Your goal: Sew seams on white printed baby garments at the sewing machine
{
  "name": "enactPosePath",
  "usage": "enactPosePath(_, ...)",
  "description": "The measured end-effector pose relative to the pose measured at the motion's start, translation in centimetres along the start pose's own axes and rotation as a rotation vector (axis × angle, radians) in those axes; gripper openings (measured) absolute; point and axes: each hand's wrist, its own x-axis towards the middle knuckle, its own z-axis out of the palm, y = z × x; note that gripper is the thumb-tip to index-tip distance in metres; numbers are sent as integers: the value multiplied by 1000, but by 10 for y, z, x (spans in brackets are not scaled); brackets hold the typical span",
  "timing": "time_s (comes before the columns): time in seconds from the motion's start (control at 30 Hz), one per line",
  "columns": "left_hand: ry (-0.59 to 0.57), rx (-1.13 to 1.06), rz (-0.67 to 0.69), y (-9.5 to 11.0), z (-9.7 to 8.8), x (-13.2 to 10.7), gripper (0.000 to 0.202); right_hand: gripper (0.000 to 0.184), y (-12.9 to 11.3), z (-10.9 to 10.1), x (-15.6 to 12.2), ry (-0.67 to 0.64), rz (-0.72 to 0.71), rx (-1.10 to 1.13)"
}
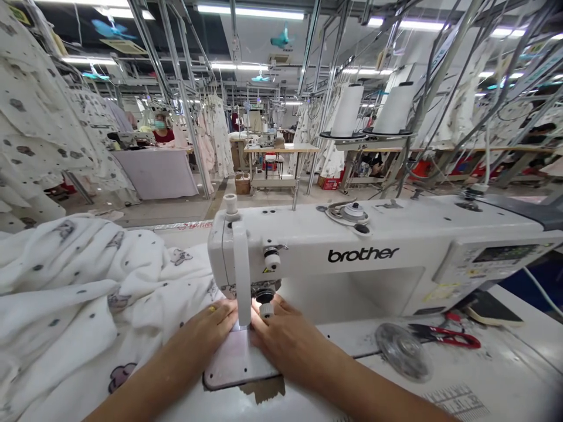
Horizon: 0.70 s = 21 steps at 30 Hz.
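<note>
One heap of white printed fabric (88, 293) is spread over the table at nine o'clock from the presser foot (266, 309) of the sewing machine (360, 255). Its near edge is brought up to the slide plate (237, 360) beneath the needle.

The left hand (213, 328) is laid on that edge, at eight o'clock from the foot. It is turned palm down with the fingers stretched and held close together, so nothing is clasped and the cloth is only pressed flat. The right hand (285, 337) is set at five o'clock from the foot, likewise palm down and unclenched, with its fingertips at the foot's base. Whether cloth lies under them cannot be told. Both forearms are brought in from six o'clock and angled toward the needle, with the wrists kept low over the table.

At three o'clock from the right hand a clear disc (402, 350) is seen flat on the table, and red-handled snips (448, 335) are placed just beyond it. Two thread cones (347, 108) are stood upright at twelve o'clock, behind the machine. More printed garments (39, 129) are hung at ten o'clock.
</note>
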Motion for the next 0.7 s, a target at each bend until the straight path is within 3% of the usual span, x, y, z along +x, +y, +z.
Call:
enactPosePath(0.33, -126, -57, -37, -5, 0, -3, 55, 20, 3, -3, 2, -7, 72, 133)
enactPosePath(0.5, -137, -91, -65, 4, -7, 1, 55, 21, 4, -3, -1, -8, 102, 198)
enactPosePath(0.6, -215, -117, -111, 11, -15, 8, 55, 23, 6, -4, 2, 13, 111, 198)
enactPosePath(0.7, -255, -103, -215, 3, -22, 14, 54, 16, 15, -7, -3, 36, 150, 165)
